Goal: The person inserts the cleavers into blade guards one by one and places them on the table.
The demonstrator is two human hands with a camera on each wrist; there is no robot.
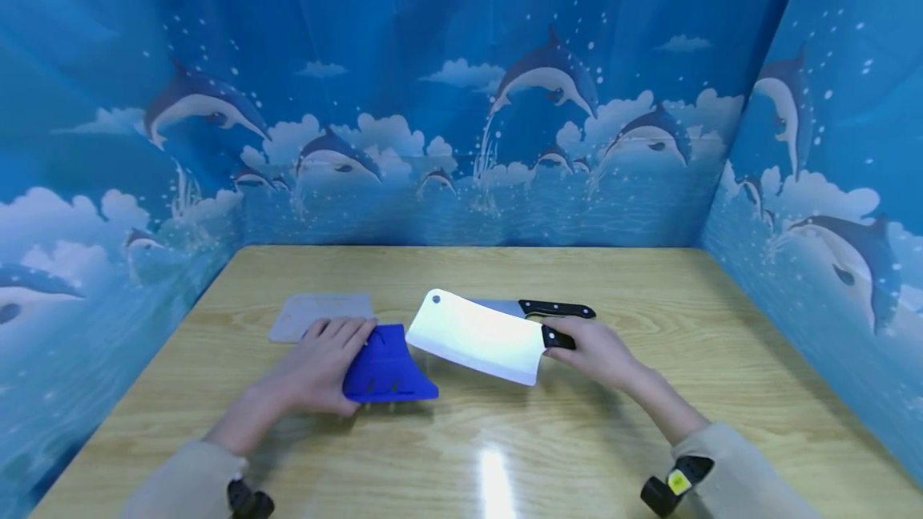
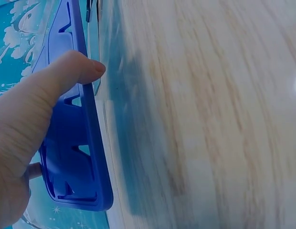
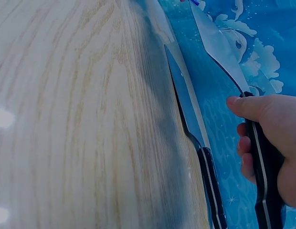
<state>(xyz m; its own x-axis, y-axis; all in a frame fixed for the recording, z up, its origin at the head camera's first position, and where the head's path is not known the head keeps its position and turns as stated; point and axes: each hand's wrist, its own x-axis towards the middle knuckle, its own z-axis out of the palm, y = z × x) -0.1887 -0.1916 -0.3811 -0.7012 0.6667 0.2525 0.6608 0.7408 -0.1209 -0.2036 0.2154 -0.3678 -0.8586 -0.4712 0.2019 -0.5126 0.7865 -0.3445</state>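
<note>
My left hand [image 1: 328, 367] grips a blue plastic piece with slots along its edge [image 1: 389, 371], thumb on one side and fingers on the other. In the left wrist view its thumb presses the rim of the blue slotted piece [image 2: 74, 129], raised off the table. My right hand [image 1: 594, 351] holds a cleaver [image 1: 479, 337] by its black riveted handle, the broad blade pointing left toward the blue piece. Below the cleaver, a second knife [image 1: 555, 309] with a black handle lies on the table, its blade partly hidden. In the right wrist view, fingers wrap the cleaver's handle [image 3: 265, 167].
A pale flat plate with small holes [image 1: 317, 312] lies on the wooden table [image 1: 461, 455] behind my left hand. Blue curtains printed with dolphins [image 1: 461, 102] stand along the table's back and sides.
</note>
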